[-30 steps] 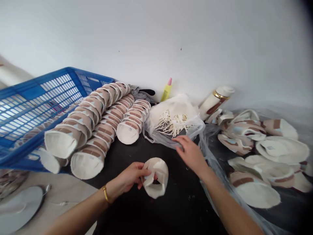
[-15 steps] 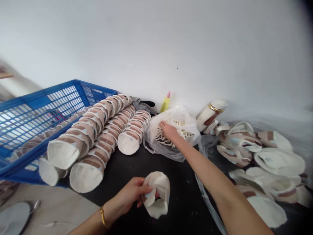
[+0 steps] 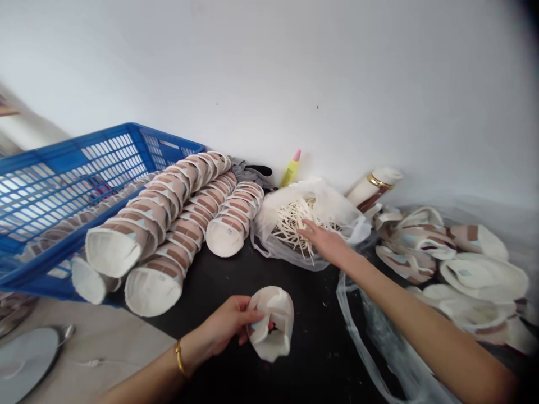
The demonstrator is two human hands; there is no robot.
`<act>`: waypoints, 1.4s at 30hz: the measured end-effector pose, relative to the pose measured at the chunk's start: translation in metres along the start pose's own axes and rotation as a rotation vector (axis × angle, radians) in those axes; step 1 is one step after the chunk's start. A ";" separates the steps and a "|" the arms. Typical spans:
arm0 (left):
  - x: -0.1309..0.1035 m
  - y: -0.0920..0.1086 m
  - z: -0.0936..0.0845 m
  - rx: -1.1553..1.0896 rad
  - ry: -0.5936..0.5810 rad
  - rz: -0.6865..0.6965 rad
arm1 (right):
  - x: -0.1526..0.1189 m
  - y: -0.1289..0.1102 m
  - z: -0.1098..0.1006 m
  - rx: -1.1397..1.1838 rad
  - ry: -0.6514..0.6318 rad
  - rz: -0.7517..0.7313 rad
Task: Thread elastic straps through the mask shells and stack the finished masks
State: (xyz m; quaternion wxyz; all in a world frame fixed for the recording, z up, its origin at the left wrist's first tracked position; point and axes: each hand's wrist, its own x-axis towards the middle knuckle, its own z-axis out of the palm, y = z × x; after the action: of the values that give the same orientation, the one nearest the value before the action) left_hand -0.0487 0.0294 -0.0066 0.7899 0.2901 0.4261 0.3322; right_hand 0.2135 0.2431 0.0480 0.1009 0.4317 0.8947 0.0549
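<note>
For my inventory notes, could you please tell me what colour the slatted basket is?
The basket is blue, seen best in the head view.

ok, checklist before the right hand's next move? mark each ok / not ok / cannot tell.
1. Left hand holds the fabric piece by its edge: ok.
2. Right hand at the white strips: ok.
3. Single strip pinched in the right fingers: cannot tell, too blurred.
4. Strips lying separate: not ok, they cross in a loose heap.
5. Plastic bag open around the strips: ok.
6. Left hand apart from the nested rows: ok.
</note>
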 end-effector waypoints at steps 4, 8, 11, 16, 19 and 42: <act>-0.003 0.001 0.001 0.019 -0.003 -0.014 | -0.035 -0.001 0.000 0.174 0.204 0.009; -0.007 0.004 0.004 0.050 0.014 -0.020 | -0.044 -0.011 0.000 0.206 0.204 -0.033; -0.010 0.005 0.007 0.065 0.025 -0.004 | -0.038 -0.014 0.007 0.202 0.145 -0.092; -0.015 0.006 0.010 0.067 0.052 0.003 | -0.036 -0.025 0.006 0.351 0.135 -0.137; -0.017 0.005 0.010 0.068 0.080 0.021 | -0.059 -0.058 -0.009 0.797 0.110 -0.126; -0.028 0.001 0.028 0.410 0.254 0.196 | -0.132 -0.173 -0.010 1.090 0.116 0.159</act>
State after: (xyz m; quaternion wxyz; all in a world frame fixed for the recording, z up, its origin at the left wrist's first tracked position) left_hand -0.0365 0.0032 0.0205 0.6187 0.4399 0.5502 0.3478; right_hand 0.1595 0.0325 0.0431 -0.1910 0.4839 0.7623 -0.3851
